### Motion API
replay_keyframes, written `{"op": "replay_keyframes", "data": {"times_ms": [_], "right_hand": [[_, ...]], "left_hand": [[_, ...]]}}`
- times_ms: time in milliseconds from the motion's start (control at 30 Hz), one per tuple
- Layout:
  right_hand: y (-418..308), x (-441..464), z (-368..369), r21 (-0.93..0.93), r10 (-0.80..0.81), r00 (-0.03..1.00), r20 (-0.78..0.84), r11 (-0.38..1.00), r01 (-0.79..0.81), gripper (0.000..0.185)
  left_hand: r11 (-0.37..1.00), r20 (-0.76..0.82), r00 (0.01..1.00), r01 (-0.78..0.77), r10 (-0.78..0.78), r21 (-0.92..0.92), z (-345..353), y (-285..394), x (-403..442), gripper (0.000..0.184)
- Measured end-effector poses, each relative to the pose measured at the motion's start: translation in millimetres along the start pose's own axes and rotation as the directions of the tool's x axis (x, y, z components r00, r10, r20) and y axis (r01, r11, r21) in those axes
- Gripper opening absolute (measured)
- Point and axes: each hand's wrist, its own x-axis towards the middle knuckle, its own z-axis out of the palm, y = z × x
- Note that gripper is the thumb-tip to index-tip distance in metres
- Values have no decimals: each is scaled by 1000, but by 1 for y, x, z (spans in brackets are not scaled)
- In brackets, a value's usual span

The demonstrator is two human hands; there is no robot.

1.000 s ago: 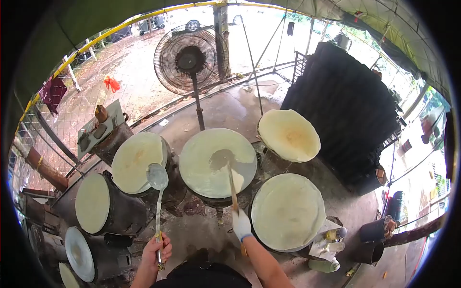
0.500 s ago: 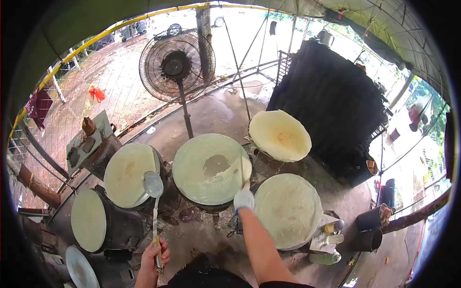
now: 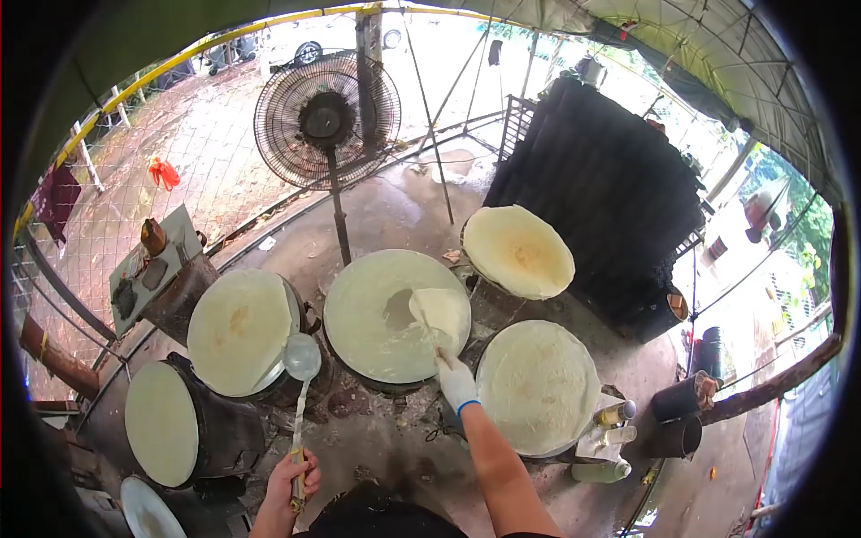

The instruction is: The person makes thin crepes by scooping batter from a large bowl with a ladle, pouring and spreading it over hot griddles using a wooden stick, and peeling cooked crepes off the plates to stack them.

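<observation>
My left hand point(image 3: 296, 475) is closed around the handle of a long ladle point(image 3: 302, 357). The ladle's round bowl hangs between the left round griddle's pale batter sheet point(image 3: 238, 332) and the middle one. My right hand point(image 3: 457, 381), in a white glove with a blue cuff, grips a pale, flat, fan-shaped spreader point(image 3: 444, 311). Its broad face lies over the right part of the middle griddle's batter layer point(image 3: 368, 336); whether it touches cannot be told. A grey patch point(image 3: 404, 309) shows in that layer, partly behind the spreader.
More pale round sheets lie on a right griddle point(image 3: 538, 386), a tilted back one point(image 3: 518, 253) and a far-left drum stove point(image 3: 161, 423). Several bottles point(image 3: 614, 437) stand at right. Beyond are a standing fan point(image 3: 327, 121) and a large black corrugated panel point(image 3: 592, 197).
The spreader has turned from edge-on to broad face showing, over the middle griddle. The ladle bowl has shifted slightly right and down. The whole view has moved a little.
</observation>
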Motion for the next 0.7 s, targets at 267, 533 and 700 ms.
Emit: {"op": "replay_keyframes", "data": {"times_ms": [267,533,700], "right_hand": [[62,-108,35,289,122,977,-175,955,-68,41],[31,5,41,313,119,982,-149,947,-68,44],[41,19,14,98,63,979,-194,994,-44,37]], "left_hand": [[978,-42,992,121,-116,169,13,3,15,16],[955,-137,966,242,-220,170,34,-10,22,14],[964,-142,963,244,-228,108,39,-24,28,12]]}}
